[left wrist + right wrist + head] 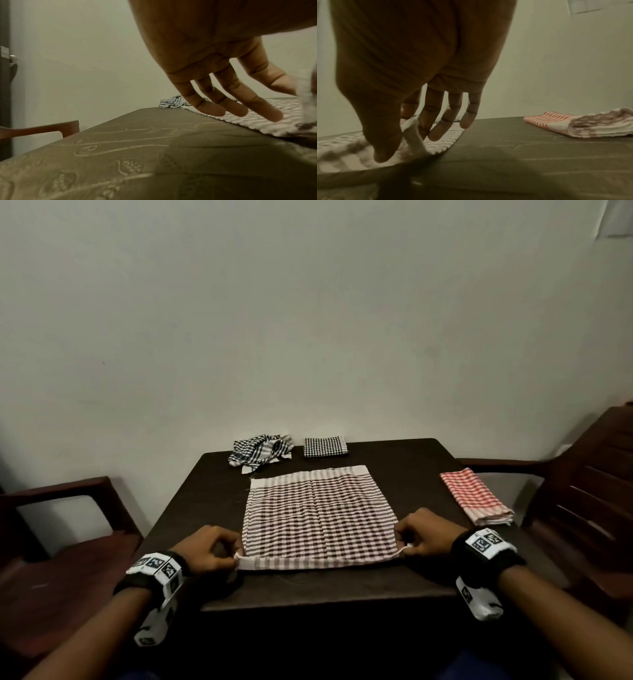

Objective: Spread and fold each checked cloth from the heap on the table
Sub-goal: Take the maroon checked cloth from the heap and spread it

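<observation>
We see the brown checked cloth (318, 517) spread flat in the middle of the dark table (191, 508), its near edge close to the table's front edge. At the cloth's 7 o'clock corner the left hand (205, 549) pinches the fabric between thumb and forefinger; in the left wrist view the other fingers (238, 106) hang straight and slightly apart over the cloth. At the 5 o'clock corner the right hand (424, 534) pinches the white hem the same way, and in the right wrist view that corner is lifted off the table between thumb and forefinger, with the other fingers (436, 129) loosely spread.

At 11 o'clock from the cloth lies the heap of crumpled checked cloths (262, 451); at 12 o'clock, a folded black checked cloth (324, 446). At 3 o'clock, near the table's right edge, sits a folded red checked cloth (474, 496). Brown chairs stand at 9 o'clock (65, 542) and 3 o'clock (589, 474) of the table.
</observation>
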